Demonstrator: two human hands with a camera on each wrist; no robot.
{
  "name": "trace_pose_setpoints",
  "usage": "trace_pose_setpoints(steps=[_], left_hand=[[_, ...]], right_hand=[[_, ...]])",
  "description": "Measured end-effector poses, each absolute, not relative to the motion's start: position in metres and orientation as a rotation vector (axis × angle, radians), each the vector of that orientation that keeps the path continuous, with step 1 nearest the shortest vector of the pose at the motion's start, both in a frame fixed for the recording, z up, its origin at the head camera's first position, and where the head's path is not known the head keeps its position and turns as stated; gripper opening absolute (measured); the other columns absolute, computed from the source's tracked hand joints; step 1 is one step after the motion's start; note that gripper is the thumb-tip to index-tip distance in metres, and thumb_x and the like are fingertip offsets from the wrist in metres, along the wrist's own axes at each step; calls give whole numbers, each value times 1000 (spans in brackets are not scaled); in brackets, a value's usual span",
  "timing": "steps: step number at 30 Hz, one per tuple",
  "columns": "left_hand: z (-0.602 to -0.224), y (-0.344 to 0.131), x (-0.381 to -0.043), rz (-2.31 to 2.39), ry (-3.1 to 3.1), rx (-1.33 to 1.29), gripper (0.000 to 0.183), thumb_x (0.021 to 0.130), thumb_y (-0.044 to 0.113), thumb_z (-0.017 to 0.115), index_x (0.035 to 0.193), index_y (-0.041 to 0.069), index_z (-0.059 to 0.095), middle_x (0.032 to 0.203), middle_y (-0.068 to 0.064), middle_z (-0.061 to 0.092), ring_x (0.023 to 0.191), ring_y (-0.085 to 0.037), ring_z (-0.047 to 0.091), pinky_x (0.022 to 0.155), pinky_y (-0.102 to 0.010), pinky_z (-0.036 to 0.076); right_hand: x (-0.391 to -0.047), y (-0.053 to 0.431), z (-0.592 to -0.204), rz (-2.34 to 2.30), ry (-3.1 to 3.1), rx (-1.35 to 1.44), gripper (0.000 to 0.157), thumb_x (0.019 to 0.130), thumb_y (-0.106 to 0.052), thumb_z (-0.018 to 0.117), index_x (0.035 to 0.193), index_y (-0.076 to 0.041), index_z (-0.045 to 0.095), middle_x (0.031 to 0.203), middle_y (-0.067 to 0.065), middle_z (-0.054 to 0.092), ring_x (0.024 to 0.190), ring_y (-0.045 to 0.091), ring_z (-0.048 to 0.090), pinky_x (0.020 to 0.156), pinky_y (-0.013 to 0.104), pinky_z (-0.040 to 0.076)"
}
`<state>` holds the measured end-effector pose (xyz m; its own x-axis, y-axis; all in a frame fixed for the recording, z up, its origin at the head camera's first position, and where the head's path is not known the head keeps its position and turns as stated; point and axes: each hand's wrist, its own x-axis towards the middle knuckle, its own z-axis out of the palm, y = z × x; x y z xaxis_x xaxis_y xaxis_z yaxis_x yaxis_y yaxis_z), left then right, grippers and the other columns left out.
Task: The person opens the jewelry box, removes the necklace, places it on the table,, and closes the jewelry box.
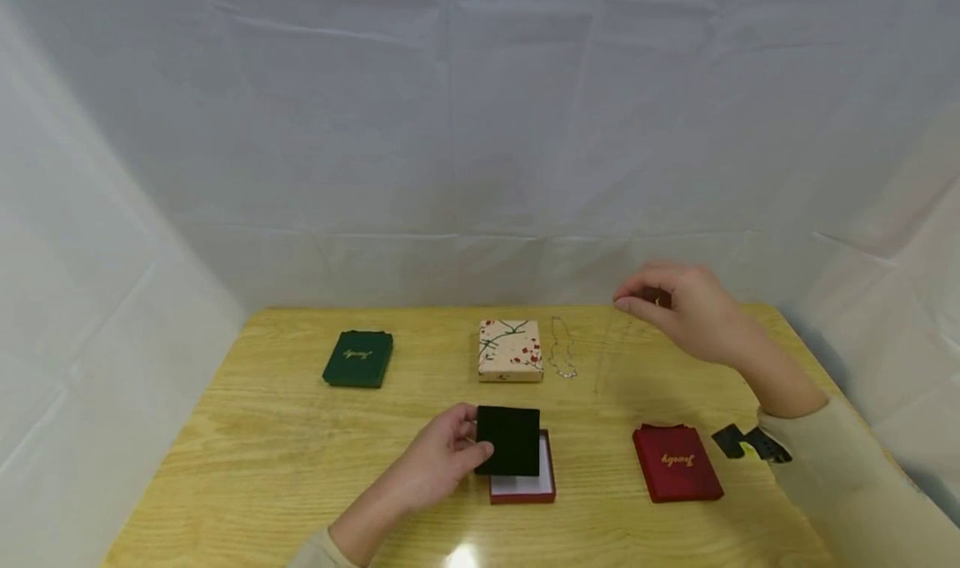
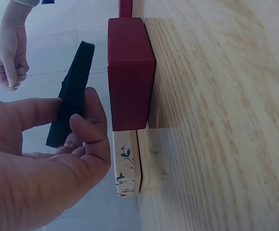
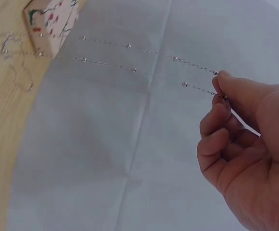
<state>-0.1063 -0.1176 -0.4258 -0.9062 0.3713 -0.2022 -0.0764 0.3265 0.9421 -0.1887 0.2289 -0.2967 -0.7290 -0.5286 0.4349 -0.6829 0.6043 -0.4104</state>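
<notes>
My left hand (image 1: pixel 444 458) pinches a thin black pad (image 1: pixel 510 441), like a jewelry box insert, between thumb and fingers. The pad is tilted above an open red box (image 1: pixel 522 499) with a white inside, hiding much of it. In the left wrist view the pad (image 2: pixel 72 96) appears edge-on, apart from the box wall (image 2: pixel 130 91). Raised at the right, my right hand (image 1: pixel 693 314) pinches a fine silver necklace by its ends. The necklace (image 3: pixel 128 46) hangs in a long loop with small spaced beads, best seen in the right wrist view.
Another necklace (image 1: pixel 567 375) lies on the table beside a cream floral box (image 1: pixel 510 351). A green jewelry pouch (image 1: pixel 358 359) lies at the left. At the right is a red pouch (image 1: pixel 678 466), with a black piece (image 1: pixel 768 446) near my sleeve. White sheets surround the table.
</notes>
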Motion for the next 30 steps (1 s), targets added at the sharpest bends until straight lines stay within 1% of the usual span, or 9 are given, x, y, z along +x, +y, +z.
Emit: trace_pose_setpoints(steps=[4, 13, 16, 20, 24, 30], left_hand=[[-427, -118, -106, 1616, 2214, 248, 65, 104, 15, 67, 153, -16, 36, 145, -37, 52, 133, -45, 54, 104, -57, 52], [-427, -117, -105, 1623, 2206, 261, 65, 103, 14, 68, 152, -16, 36, 139, -30, 59, 129, -40, 58, 100, -53, 54], [-427, -116, -104, 1629, 2195, 260, 65, 103, 14, 68, 152, -15, 36, 135, -26, 61, 127, -37, 59, 99, -51, 55], [-429, -115, -104, 1637, 2166, 260, 65, 104, 14, 67, 152, -14, 35, 133, -22, 62, 124, -33, 60, 97, -48, 55], [-430, -115, -103, 1628, 2158, 268, 64, 104, 14, 67, 152, -14, 35, 132, -21, 64, 121, -31, 61, 95, -46, 55], [-428, -117, -102, 1622, 2156, 264, 63, 104, 13, 66, 151, -14, 36, 132, -22, 64, 120, -31, 62, 94, -46, 55]], right_hand=[[-201, 234, -300, 793, -2643, 946, 9, 102, -9, 72, 106, -11, 79, 93, -2, 68, 70, 12, 54, 61, 29, 48], [-246, 239, -308, 729, -2728, 860, 13, 105, -15, 69, 110, -7, 79, 99, 6, 73, 81, 17, 63, 72, 41, 53], [-263, 238, -312, 724, -2701, 827, 16, 106, -16, 69, 112, -5, 79, 98, 8, 72, 81, 19, 61, 72, 42, 52], [-280, 238, -322, 696, -2639, 787, 18, 105, -17, 69, 112, -4, 80, 94, 6, 67, 79, 20, 56, 69, 41, 48], [-289, 243, -339, 668, -2634, 795, 16, 103, -15, 72, 110, -3, 81, 94, 6, 67, 79, 20, 55, 69, 40, 47], [-289, 250, -363, 726, -2718, 863, 12, 102, -11, 73, 109, -4, 81, 98, 6, 71, 86, 19, 63, 74, 41, 54]])
